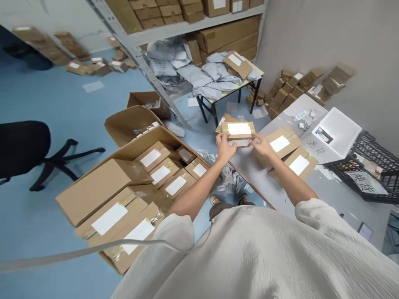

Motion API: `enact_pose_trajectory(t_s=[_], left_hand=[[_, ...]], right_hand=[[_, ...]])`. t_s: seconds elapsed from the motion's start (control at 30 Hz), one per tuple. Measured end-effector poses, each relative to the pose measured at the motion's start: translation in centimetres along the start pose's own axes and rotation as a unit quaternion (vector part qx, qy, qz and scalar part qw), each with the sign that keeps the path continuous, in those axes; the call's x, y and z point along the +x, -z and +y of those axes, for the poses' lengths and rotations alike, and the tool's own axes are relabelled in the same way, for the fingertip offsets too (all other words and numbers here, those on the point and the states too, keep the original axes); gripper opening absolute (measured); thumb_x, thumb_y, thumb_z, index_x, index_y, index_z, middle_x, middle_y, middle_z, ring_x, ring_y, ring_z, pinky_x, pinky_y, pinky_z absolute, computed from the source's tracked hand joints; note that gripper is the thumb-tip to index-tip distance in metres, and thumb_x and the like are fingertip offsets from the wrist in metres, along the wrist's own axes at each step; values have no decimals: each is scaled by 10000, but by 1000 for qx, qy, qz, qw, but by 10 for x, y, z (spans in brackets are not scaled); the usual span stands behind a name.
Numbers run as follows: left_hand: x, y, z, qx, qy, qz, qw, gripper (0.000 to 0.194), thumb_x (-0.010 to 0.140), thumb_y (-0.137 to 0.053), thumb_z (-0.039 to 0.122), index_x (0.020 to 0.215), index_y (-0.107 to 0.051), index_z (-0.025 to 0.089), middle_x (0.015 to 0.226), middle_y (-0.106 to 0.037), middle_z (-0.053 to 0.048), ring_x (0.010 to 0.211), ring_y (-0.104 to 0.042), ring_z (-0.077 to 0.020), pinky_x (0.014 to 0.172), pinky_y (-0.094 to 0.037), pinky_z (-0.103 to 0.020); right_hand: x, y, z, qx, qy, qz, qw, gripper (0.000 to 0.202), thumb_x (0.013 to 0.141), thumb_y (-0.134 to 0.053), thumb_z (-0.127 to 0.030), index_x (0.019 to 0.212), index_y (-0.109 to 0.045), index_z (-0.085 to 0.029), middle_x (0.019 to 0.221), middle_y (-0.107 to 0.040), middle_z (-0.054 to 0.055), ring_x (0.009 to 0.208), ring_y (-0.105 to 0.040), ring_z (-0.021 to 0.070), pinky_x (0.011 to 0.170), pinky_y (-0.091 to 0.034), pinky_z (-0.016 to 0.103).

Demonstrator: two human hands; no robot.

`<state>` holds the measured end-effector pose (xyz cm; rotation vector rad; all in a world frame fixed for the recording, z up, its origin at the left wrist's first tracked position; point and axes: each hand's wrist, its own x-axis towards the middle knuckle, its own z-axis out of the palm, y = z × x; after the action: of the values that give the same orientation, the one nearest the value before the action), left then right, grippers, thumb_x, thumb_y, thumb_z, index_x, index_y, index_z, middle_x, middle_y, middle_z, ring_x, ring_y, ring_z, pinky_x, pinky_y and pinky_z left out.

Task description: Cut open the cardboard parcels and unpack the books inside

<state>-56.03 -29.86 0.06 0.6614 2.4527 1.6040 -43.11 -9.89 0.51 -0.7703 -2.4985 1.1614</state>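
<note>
My left hand and my right hand grip a small cardboard box from its two sides, above the near end of the grey table. A white label covers most of its top. Right under it shows another white-labelled cardboard face; I cannot tell whether it is a second box or part of the same one. My fingers are bent around the sides, and the fingertips are partly hidden. Just right of my right hand, labelled cardboard boxes lie on the table.
A large open carton packed with labelled boxes stands at my left. Grey mailing bags cover a small table ahead, beside a metal shelf. A white bin and black crates sit at right. Paper scraps litter the floor.
</note>
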Motion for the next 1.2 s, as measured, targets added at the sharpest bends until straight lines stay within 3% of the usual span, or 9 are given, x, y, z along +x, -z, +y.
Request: enact_pose_trajectory(t_s=[0.1,0.2,0.4,0.57,0.77,0.9,1.1,1.2], left_hand=[[-14,-13,-1,13,42,-39,998,472,805,-740,113,1242,-629,252,1405,-526,-117,1477,-583,-312,1361,-435,-471],[-18,-12,-9,34,63,-54,996,472,826,-731,125,1267,-622,252,1427,-522,-116,1467,-593,-305,1361,-431,-463],[-7,-1,-33,65,87,-105,988,415,876,-746,184,1244,-576,277,1392,-549,-119,1427,-603,-330,1274,-502,-507],[-14,-1,-57,90,108,-161,977,362,915,-733,206,1211,-537,282,1364,-549,-103,1365,-629,-297,1238,-511,-470],[-17,1,-91,123,90,-206,966,375,848,-696,88,1132,-532,269,1290,-590,-100,1353,-622,-282,1234,-525,-461],[-18,-4,-102,120,58,-260,956,386,769,-660,20,1053,-571,266,1199,-611,-71,1279,-654,-258,1215,-553,-442],[-25,-20,-105,112,20,-317,941,417,737,-716,36,1066,-628,277,1198,-593,-65,1351,-644,-288,1240,-553,-486],[-23,-26,-102,126,1,-344,931,443,774,-745,63,1152,-640,270,1298,-566,-84,1344,-660,-294,1248,-545,-476]], right_hand=[[-18,14,7,-61,-34,-18,997,547,962,-752,-452,1472,-788,-260,1639,-702,99,1548,-615,402,1370,-413,641],[-35,15,7,-97,-31,-28,994,525,998,-716,-466,1486,-788,-287,1627,-715,88,1567,-579,435,1366,-368,709],[-65,-7,3,-116,-60,-36,991,541,1036,-663,-462,1530,-763,-264,1566,-757,104,1500,-632,425,1320,-443,645],[-95,-31,3,-131,-103,-63,984,494,1054,-647,-429,1490,-777,-238,1564,-761,110,1473,-648,417,1280,-476,605],[-131,-63,4,-143,-168,-49,974,431,1051,-668,-422,1427,-800,-260,1535,-775,99,1428,-658,403,1223,-506,572],[-149,-74,12,-139,-193,-26,971,410,1036,-672,-370,1405,-803,-248,1553,-763,109,1445,-658,370,1235,-497,549],[-171,-65,21,-141,-233,-29,962,387,1053,-640,-344,1387,-808,-241,1528,-778,105,1454,-666,372,1245,-500,544],[-176,-54,19,-141,-232,-45,961,396,1053,-613,-301,1393,-806,-238,1482,-797,115,1397,-702,361,1217,-534,512]])
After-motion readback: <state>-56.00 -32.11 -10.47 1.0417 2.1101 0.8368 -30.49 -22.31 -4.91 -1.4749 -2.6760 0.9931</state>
